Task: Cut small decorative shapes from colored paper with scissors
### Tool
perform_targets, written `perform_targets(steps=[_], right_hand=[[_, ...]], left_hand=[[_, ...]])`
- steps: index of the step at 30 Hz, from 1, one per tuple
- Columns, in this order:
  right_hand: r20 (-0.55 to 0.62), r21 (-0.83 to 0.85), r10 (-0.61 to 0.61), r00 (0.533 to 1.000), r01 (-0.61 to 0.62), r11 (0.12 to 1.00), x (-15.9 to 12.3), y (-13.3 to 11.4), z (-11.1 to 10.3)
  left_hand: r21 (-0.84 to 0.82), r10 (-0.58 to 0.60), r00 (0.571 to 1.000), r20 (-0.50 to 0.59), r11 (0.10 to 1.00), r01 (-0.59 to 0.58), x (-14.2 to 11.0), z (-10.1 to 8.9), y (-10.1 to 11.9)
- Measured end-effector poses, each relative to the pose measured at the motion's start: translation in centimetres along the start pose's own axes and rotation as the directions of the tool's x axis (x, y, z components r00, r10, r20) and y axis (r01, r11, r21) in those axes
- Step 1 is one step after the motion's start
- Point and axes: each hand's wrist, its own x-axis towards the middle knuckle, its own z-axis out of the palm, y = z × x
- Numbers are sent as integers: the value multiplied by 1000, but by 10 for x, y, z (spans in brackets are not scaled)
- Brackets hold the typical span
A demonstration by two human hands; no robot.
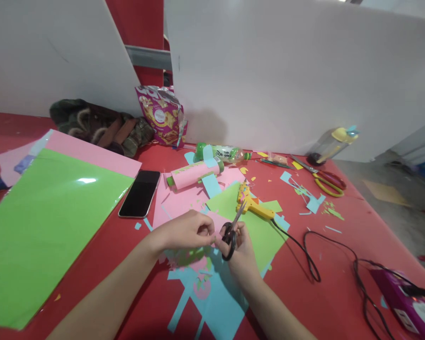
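Note:
My right hand [241, 252] is wrapped round a small pair of scissors [228, 242] with black handles, its blades pointing up and away. My left hand [187, 230] is closed in a pinch close beside it, the fingertips of both hands nearly meeting. Whatever the left fingers hold is too small to make out. Under the hands lie light blue paper [222, 288], green paper [265, 238] and pink paper [177, 203], with small scraps scattered over them. Just beyond the scissor blades rests a yellow glue gun [256, 208] on the green sheet.
A phone [140, 193] and a pack of green paper [56, 208] lie left. Behind are a pink-wrapped roll [197, 174], a drink bottle [221, 153] and a snack bag [162, 115]. Larger scissors [327, 182], a black cord [354, 255] and a purple power strip [405, 302] are right.

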Motion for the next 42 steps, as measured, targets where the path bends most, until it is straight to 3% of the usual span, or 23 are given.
perform_targets(steps=[5, 13, 25, 30, 42], right_hand=[[-29, 22, 21, 999, -21, 1000, -1, 0, 1], [-121, 89, 38, 992, -27, 996, 0, -2, 2], [-135, 94, 31, 990, -19, 995, 0, -4, 2], [-140, 37, -1, 990, 6, 999, -1, -5, 3], [-126, -106, -43, 991, 30, 994, -3, -8, 2]], left_hand=[[22, 40, 998, 37, 999, -41, 2, 0, -1], [21, 18, 999, -41, 1000, -17, 1, 1, -1], [14, 1, 999, -50, 1000, -1, 2, 1, -3], [-30, -21, 996, -88, 999, 19, 4, 3, -4], [-1, -16, 998, -61, 1000, 16, 3, 1, -2]])
